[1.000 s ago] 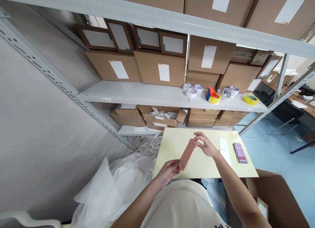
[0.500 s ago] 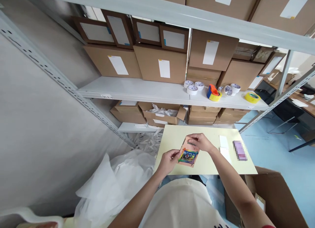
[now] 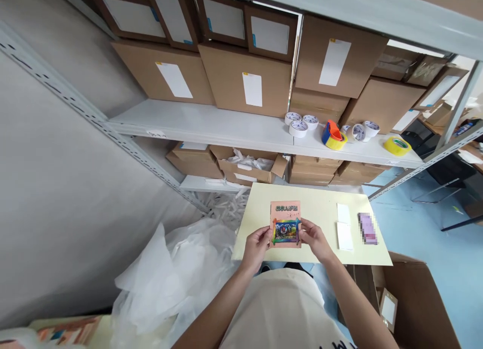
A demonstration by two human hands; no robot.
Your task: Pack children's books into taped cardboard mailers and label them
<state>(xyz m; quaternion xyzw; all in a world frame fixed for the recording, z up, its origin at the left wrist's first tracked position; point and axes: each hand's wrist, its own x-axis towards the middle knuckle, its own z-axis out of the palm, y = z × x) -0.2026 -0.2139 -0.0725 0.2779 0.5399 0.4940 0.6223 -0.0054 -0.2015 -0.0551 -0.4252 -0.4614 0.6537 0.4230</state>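
I hold the pink booklet by its lower corners, left grip and right grip both pinching it, over the counter; bare surface lies beyond its top edge.

Left hand, right hand: pinch grips.

A line of green characters is running across the top of the pink booklet, just beyond the thumbs of the left hand and right hand, but it is coming out too small to read. The white labels on the cardboard boxes, far beyond both hands, are showing no legible print
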